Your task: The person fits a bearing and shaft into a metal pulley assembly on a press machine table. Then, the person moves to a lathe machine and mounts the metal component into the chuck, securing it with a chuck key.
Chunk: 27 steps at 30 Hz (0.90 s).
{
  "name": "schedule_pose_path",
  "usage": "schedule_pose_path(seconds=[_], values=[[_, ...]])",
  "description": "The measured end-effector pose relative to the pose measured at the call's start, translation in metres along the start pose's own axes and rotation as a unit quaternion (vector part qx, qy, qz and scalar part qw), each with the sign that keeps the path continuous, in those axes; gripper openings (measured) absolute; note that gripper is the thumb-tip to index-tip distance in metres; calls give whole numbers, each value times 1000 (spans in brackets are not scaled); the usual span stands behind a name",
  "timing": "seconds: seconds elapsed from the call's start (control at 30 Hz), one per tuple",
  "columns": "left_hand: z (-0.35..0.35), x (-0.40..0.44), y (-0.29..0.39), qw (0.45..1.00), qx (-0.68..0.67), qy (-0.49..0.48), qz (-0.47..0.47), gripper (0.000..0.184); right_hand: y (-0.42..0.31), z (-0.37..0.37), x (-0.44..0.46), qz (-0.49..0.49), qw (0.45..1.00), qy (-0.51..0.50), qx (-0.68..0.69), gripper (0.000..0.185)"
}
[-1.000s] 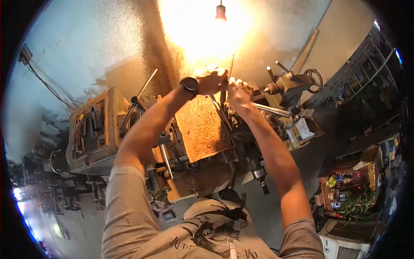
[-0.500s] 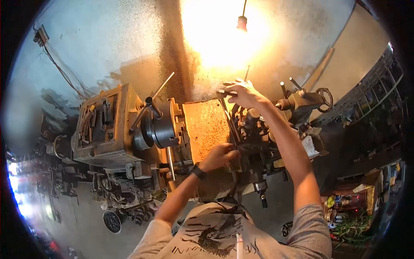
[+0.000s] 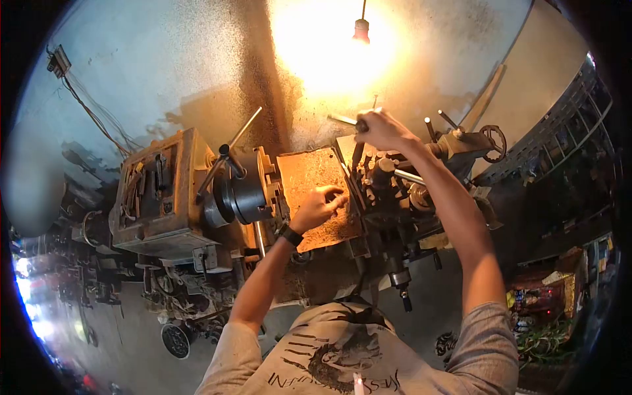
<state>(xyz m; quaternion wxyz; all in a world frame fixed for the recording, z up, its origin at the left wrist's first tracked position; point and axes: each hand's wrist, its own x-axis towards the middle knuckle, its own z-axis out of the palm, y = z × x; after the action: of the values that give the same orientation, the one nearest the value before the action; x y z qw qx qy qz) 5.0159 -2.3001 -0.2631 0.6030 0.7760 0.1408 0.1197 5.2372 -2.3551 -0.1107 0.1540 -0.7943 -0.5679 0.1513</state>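
My right hand (image 3: 383, 130) is wrapped around the top of a T-handle wrench (image 3: 342, 119) above the lathe's tool post (image 3: 384, 172). A light cross bar sticks out to the left of the fist, and a dark shaft runs down below it. My left hand (image 3: 318, 209) hovers over a flat board (image 3: 306, 164) strewn with metal chips. Its fingers are half curled, and I see nothing between them. Left of the board is the lathe chuck (image 3: 245, 196), with a chuck key (image 3: 225, 150) standing in it.
A lit bulb (image 3: 361, 31) hangs by the wall. On the headstock (image 3: 161, 227) lie several tools. The tailstock (image 3: 464, 150) with its handwheel (image 3: 494, 143) is at the right. Cross-slide handles (image 3: 400, 280) project towards me. Plants (image 3: 545, 342) stand at lower right.
My right hand has risen and moved slightly right; the wrench's cross bar now shows higher and points left. My left hand has moved up and left over the board.
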Motion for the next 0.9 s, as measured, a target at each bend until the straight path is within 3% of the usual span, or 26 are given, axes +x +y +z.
schedule_pose_path(seconds=[0.03, 0.1, 0.23, 0.3, 0.33, 0.4, 0.43, 0.47, 0.5, 0.53, 0.57, 0.6, 0.67, 0.7, 0.73, 0.77, 0.8, 0.83, 0.87, 0.9], values=[[-4, 3, 0, 999, 0, 27, 40, 32, 12, 8, 3, -50, 994, 99, 0, 26], [-14, 0, 22, 994, -14, 85, 59, 27, -10, -6, -23, 58, 991, 113, 38, 33], [-31, 14, 41, 965, 127, 203, 110, 24, 2, 23, -40, 49, 983, 161, -68, 40], [-31, 25, 66, 934, 193, 223, 201, 34, 6, 38, -36, 72, 980, 152, -107, 45], [-32, 36, 75, 916, 241, 202, 249, 38, 3, 46, -32, 130, 975, 112, -144, 54], [-33, 61, 87, 866, 334, 155, 338, 46, -4, 47, -33, 108, 984, 93, -110, 57], [-35, 76, 92, 838, 406, 83, 354, 53, -8, 44, -34, 97, 987, 85, -94, 59], [-32, 90, 84, 814, 462, 50, 348, 60, -18, 28, -35, 129, 991, -31, -25, 46], [-31, 97, 87, 784, 517, 19, 343, 68, -6, 40, -38, 121, 988, 30, -92, 43], [-34, 105, 92, 772, 550, -72, 310, 66, 16, 67, -44, 112, 977, 91, -159, 42], [-32, 108, 101, 756, 561, -79, 327, 53, 27, 82, -53, 103, 957, 152, -224, 41], [-30, 112, 105, 775, 541, -84, 315, 46, 13, 75, -65, 132, 969, 108, -178, 39], [-27, 118, 101, 789, 518, -70, 322, 39, 31, 93, -65, 61, 949, 201, -234, 28], [-27, 121, 92, 783, 516, -50, 343, 38, 12, 78, -65, 97, 963, 199, -152, 24], [-28, 127, 85, 776, 515, -29, 363, 37, 28, 84, -60, 61, 961, 209, -171, 18], [-26, 120, 90, 789, 499, -11, 358, 38, 59, 98, -52, -62, 968, 239, 37, 18], [-22, 119, 85, 777, 504, 30, 375, 37, 97, 114, -42, -181, 918, 256, 243, 20], [-15, 120, 79, 763, 507, 70, 394, 36, 113, 95, -41, -190, 949, 199, 158, 27], [8, 102, 72, 768, 541, 139, 314, 34, 118, 69, -45, -139, 974, 146, -104, 35], [26, 72, 81, 812, 516, 148, 231, 34, 129, 55, -34, -112, 963, 120, -213, 44]])
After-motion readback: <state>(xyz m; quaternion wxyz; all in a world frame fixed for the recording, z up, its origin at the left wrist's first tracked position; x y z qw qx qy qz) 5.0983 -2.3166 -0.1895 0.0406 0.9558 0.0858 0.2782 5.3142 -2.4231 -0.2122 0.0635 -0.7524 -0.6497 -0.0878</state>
